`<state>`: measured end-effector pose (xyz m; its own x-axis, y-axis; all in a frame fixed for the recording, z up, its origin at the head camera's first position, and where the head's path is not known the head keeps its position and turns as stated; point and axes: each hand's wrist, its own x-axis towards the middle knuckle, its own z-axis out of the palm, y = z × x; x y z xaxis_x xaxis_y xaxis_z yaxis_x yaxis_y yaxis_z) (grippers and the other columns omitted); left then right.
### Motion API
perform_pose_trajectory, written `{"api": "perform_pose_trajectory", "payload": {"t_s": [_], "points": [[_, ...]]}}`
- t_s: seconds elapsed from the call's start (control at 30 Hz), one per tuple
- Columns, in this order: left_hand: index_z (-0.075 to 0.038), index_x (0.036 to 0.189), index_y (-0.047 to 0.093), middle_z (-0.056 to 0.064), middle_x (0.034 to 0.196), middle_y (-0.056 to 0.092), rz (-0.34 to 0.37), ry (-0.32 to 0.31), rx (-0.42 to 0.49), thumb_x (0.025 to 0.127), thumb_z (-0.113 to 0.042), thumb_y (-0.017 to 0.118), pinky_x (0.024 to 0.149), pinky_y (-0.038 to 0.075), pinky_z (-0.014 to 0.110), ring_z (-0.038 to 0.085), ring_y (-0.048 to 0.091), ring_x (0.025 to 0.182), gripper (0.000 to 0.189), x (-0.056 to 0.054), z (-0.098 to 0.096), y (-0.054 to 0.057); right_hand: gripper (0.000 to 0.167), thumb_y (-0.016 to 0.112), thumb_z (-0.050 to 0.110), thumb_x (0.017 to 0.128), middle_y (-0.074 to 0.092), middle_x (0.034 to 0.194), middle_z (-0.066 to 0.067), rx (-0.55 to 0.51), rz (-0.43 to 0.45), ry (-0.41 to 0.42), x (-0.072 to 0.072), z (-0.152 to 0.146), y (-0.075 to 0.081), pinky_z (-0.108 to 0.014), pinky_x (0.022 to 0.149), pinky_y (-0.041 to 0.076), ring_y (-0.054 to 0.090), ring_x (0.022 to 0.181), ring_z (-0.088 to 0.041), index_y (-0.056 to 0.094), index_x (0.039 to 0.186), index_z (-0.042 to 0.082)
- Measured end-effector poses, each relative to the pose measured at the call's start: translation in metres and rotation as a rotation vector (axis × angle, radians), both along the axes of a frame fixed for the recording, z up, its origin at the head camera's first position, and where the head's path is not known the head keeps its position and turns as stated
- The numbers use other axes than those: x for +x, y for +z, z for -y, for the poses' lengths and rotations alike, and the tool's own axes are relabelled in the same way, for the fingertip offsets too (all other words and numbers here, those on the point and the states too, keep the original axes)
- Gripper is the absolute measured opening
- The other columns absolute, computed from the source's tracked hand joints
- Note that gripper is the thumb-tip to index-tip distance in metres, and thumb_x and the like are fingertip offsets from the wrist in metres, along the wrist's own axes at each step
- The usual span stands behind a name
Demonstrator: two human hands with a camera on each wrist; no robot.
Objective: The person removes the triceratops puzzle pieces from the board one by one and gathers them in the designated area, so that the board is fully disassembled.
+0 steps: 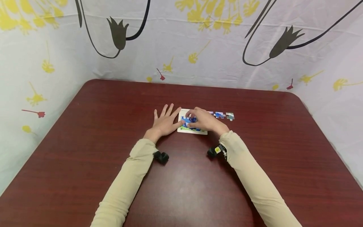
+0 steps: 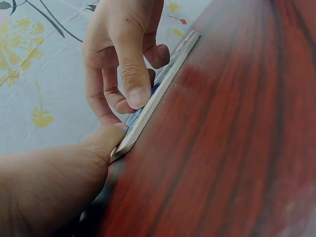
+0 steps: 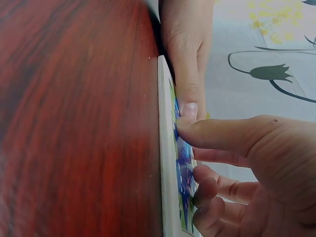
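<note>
A small jigsaw puzzle board [image 1: 193, 132] with a pale frame and a blue and green picture lies on the table. My left hand [image 1: 164, 124] rests beside it, fingers spread, its thumb on the board's left side. Over the picture my right hand [image 1: 204, 119] curls, thumb and index finger around a blue puzzle piece [image 1: 186, 121] at the left part. In the right wrist view, the right thumb [image 3: 217, 136] touches the picture close to the left thumb [image 3: 189, 109]. The right hand hides much of the board's upper right.
To the board's right lie loose pieces: a blue puzzle piece [image 1: 219, 115], a greenish puzzle piece [image 1: 230, 116] and one partly behind the right hand. The dark red wooden table [image 1: 181, 189] reaches back to a white patterned cloth [image 1: 181, 47].
</note>
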<state>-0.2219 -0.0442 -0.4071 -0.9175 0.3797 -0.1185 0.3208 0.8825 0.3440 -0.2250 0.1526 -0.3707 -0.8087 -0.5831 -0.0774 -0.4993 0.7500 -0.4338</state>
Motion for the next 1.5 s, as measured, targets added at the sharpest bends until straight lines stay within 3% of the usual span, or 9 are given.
{"api": "perform_pose_trajectory", "payload": {"t_s": [0.5, 1.07, 1.5], "points": [[-0.028, 0.151, 0.01, 0.006, 0.156, -0.001, -0.004, 0.0, -0.008, 0.093, -0.061, 0.032, 0.104, -0.009, 0.06, 0.027, -0.008, 0.14, 0.07, 0.0016, -0.0002, 0.0004, 0.036, 0.071, 0.02, 0.084, 0.056, 0.098, -0.012, -0.056, -0.015, 0.011, -0.0003, -0.0001, -0.0018, -0.041, 0.076, 0.044, 0.054, 0.086, -0.025, 0.05, 0.111, 0.01], [-0.028, 0.151, 0.01, 0.006, 0.156, -0.001, 0.01, -0.014, 0.025, 0.084, -0.071, 0.041, 0.103, -0.01, 0.06, 0.027, -0.009, 0.14, 0.086, 0.0013, 0.0019, 0.0008, 0.025, 0.07, 0.012, 0.083, 0.062, 0.09, -0.007, -0.093, -0.115, 0.022, 0.0001, 0.0043, -0.0017, -0.033, 0.067, 0.047, 0.056, 0.073, -0.017, 0.059, 0.104, 0.004], [-0.027, 0.151, 0.011, 0.007, 0.156, -0.001, 0.015, -0.013, 0.029, 0.083, -0.07, 0.043, 0.103, -0.009, 0.06, 0.027, -0.008, 0.14, 0.086, 0.0016, 0.0012, 0.0032, 0.024, 0.073, 0.017, 0.081, 0.064, 0.081, -0.004, -0.159, -0.118, -0.015, -0.0011, -0.0045, 0.0023, -0.03, 0.063, 0.048, 0.058, 0.067, -0.013, 0.064, 0.098, 0.003]]}}
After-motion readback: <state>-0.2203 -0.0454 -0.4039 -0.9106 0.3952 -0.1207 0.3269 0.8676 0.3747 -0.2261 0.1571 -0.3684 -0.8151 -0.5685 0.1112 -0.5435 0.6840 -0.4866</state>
